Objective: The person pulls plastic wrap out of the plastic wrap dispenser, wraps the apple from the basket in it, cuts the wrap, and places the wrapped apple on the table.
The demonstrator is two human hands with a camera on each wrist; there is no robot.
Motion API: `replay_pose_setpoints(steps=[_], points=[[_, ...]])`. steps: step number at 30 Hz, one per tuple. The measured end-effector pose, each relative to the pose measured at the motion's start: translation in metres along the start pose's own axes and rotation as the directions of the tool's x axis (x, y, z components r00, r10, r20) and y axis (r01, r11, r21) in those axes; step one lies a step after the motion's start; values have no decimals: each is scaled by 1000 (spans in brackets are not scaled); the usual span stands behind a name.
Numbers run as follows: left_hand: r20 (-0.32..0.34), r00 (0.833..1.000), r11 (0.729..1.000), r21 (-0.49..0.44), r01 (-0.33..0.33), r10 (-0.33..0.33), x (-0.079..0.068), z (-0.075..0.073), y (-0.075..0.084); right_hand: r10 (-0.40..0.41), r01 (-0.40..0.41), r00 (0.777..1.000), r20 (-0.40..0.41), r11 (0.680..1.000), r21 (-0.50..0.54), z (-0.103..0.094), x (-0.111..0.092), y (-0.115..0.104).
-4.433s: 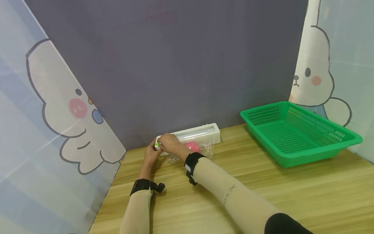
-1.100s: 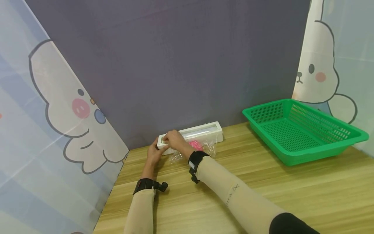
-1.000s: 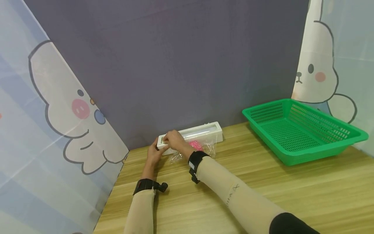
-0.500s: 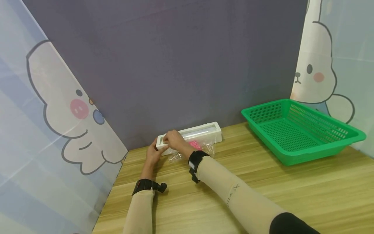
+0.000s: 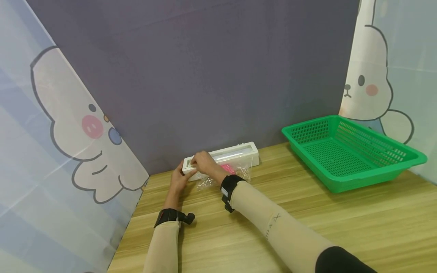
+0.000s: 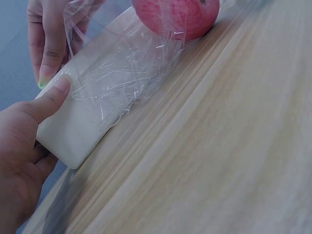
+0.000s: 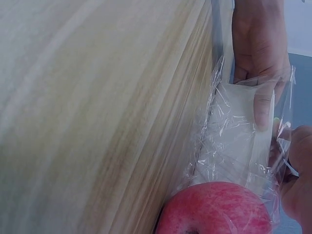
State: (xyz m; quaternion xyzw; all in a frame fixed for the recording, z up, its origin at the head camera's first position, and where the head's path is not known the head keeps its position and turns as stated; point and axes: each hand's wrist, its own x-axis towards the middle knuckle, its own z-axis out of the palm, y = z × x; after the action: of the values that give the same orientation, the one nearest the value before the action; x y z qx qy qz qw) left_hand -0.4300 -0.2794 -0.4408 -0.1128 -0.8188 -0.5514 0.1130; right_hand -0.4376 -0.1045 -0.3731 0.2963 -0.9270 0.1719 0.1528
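Observation:
A long white cling film dispenser [image 5: 235, 155] stands against the dark back cloth. My left hand [image 5: 179, 181] grips its left end, the thumb laid on the front face in the left wrist view. My right hand [image 5: 205, 163] bends over the top slot near that end, fingers curled and pinching at the cling film; the fingertips are hidden in the head view. A small green spot [image 6: 41, 85] shows under one fingertip. In front of the dispenser sits a red apple [image 7: 219, 209], with crinkled cling film [image 6: 117, 83] spread over it and across the dispenser's front face.
To the right, a green plastic basket [image 5: 327, 175] with slotted sides rests on the wood-grain table [image 5: 232, 235]. Cloth walls printed with cartoon animals close in both sides, and the dark cloth [image 5: 218, 76] hangs right behind the dispenser.
Over the last seconds my right fingertips shifted slightly right, from the dispenser's left end into its slot. The bright green patch there is now mostly covered. My left hand keeps its grip.

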Motion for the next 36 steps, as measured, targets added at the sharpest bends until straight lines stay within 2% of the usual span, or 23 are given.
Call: replay_pose_setpoints(steps=[6,8,13,14,23,36], points=[[-2,1000,1000,-6,-14,14,-1,0,1,-33,33,999,-14,999,-9,-1,-1,1],[11,1000,1000,-19,-6,6,-2,0,6,-38,38,999,-12,999,-7,-1,-2,2],[15,1000,1000,-17,0,0,-2,0,6,-43,43,999,-9,999,10,-2,-1,3],[6,1000,1000,-12,-9,9,0,1,1,-45,45,999,-10,999,12,-2,-1,4],[-1,1000,1000,9,-26,26,0,-1,1,-44,44,999,-8,999,23,-1,1,4],[-11,999,999,-11,-39,39,1,0,-1,-30,30,1000,7,999,17,-4,0,4]])
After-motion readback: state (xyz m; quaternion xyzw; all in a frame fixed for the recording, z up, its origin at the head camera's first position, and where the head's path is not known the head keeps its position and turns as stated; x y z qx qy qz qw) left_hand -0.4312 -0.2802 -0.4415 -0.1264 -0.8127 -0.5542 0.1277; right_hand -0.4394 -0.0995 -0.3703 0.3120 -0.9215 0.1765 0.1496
